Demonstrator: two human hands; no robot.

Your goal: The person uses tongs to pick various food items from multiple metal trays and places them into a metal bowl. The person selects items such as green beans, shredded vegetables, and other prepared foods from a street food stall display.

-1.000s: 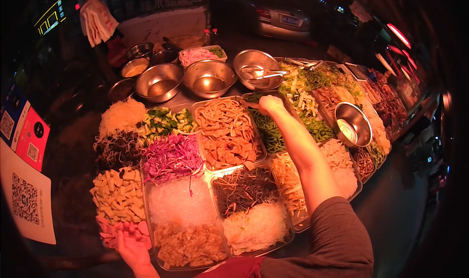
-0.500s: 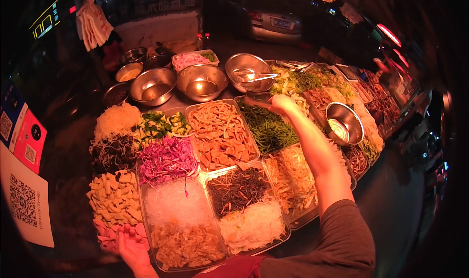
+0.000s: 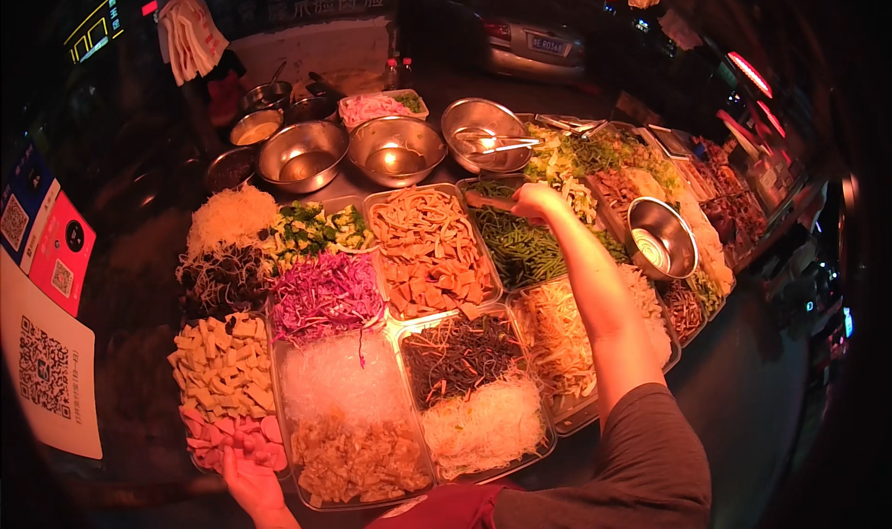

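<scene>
My right arm reaches across the food trays. My right hand (image 3: pixel 535 202) is closed on a brownish, elongated thing (image 3: pixel 490 200) that I cannot make out clearly, over the tray of green vegetable strips (image 3: pixel 520 248). At the lower left, my left hand (image 3: pixel 247 484) lies against the edge of the pink sliced sausage (image 3: pixel 232 439), fingers apart and nothing visibly held. Cut pale yellow tofu-like pieces (image 3: pixel 221 362) lie just beyond it. A tray of clear noodles (image 3: pixel 344 380) and brown translucent pieces (image 3: pixel 358 459) is beside this hand.
Steel bowls (image 3: pixel 303 157) line the back, one with tongs (image 3: pixel 506 145) across it. Another steel bowl (image 3: pixel 662 238) rests on the right-hand trays. Shredded purple cabbage (image 3: pixel 325 297) fills a middle tray. Printed code cards (image 3: pixel 51 371) stand at the left, and a car (image 3: pixel 534 46) is beyond.
The view has shifted slightly, so the trays and bowls appear a little farther right. Both hands keep nearly the same places over the food.
</scene>
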